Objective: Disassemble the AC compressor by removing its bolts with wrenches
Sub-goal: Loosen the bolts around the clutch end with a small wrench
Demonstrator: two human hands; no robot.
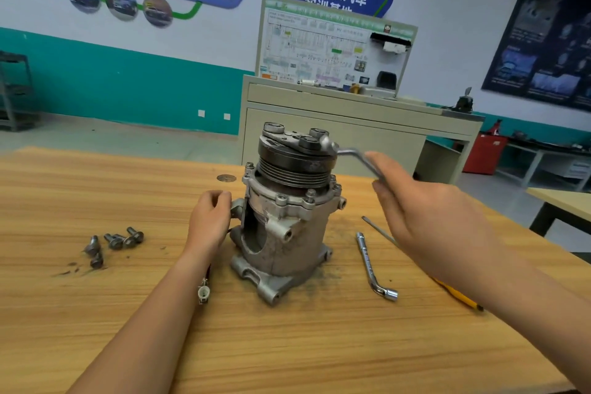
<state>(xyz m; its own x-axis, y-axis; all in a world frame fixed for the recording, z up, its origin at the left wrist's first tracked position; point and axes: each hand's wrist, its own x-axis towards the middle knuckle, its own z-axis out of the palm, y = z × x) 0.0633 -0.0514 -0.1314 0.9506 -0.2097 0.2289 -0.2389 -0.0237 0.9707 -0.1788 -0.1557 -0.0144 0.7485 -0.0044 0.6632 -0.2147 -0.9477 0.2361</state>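
Note:
The AC compressor stands upright on the wooden table, its black pulley and clutch plate on top. An L-shaped socket wrench sits with its socket end on the clutch plate, handle pointing right. My right hand has straight fingers laid against that handle. My left hand grips a mounting lug on the compressor's left side. Several removed bolts lie on the table to the left.
A second L-shaped socket wrench lies right of the compressor, next to a yellow-handled screwdriver partly hidden by my right arm. A small connector on a wire lies by my left wrist. A grey cabinet stands behind the table.

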